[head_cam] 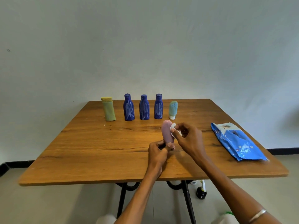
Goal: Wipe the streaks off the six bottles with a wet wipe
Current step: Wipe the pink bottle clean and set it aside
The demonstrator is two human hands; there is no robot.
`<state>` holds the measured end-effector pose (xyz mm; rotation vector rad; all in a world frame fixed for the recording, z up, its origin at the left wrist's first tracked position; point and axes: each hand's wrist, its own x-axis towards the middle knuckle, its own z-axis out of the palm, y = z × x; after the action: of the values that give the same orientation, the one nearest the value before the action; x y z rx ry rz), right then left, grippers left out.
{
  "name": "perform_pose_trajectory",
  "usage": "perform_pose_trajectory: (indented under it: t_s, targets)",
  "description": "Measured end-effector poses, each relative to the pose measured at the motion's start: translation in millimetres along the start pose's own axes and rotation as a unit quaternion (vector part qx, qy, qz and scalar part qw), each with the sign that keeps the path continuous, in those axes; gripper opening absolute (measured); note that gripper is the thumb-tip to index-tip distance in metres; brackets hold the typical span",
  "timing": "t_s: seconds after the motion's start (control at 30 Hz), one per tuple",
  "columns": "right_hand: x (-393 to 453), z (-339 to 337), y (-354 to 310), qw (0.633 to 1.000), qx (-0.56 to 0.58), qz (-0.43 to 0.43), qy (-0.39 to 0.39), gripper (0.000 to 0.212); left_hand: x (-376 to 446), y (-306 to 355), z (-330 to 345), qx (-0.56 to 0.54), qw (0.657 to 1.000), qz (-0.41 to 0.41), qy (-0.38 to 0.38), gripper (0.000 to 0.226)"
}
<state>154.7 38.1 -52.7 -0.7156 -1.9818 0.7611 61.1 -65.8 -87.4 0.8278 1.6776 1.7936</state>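
My left hand (159,148) grips the lower end of a pink bottle (167,130), held upright just above the table. My right hand (186,135) pinches a small white wet wipe (173,128) against the pink bottle's upper right side. Behind them a row stands near the table's far edge: a yellow-green bottle (109,109), three dark blue bottles (129,107) (144,107) (158,106) marked with white streaks, and a small light blue tube (173,109) on its white cap, also streaked.
The wooden table (97,151) stands against a pale wall. A blue wet-wipe pack (234,140) lies flat at its right side. Under the table are black metal legs, a small dark bottle (201,192) on the floor and white containers at the frame's bottom.
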Motion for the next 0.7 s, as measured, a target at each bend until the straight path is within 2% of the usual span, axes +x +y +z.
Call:
perform_pose_trajectory:
  t_s: [0.17, 0.27, 0.53, 0.7]
  targets:
    - [-25.2, -0.7, 5.0, 0.998, -0.006, 0.011, -0.059, 0.014, 0.1, 0.3, 0.0, 0.013, 1.0, 0.004, -0.005, 0.013]
    - [-27.5, -1.6, 8.1, 0.997, -0.012, 0.012, -0.069, 0.013, -0.4, 0.7, 0.4, 0.013, 1.0, 0.003, -0.006, 0.012]
    - [9.7, -6.6, -4.9, 1.0, 0.004, -0.025, 0.011, 0.018, -0.8, 1.0, 1.1, -0.004, 1.0, -0.002, -0.001, 0.009]
    - [-4.1, 0.3, 3.1, 1.0, 0.01, -0.023, -0.002, 0.021, 0.9, -0.1, -0.3, -0.016, 1.0, -0.016, 0.01, 0.01]
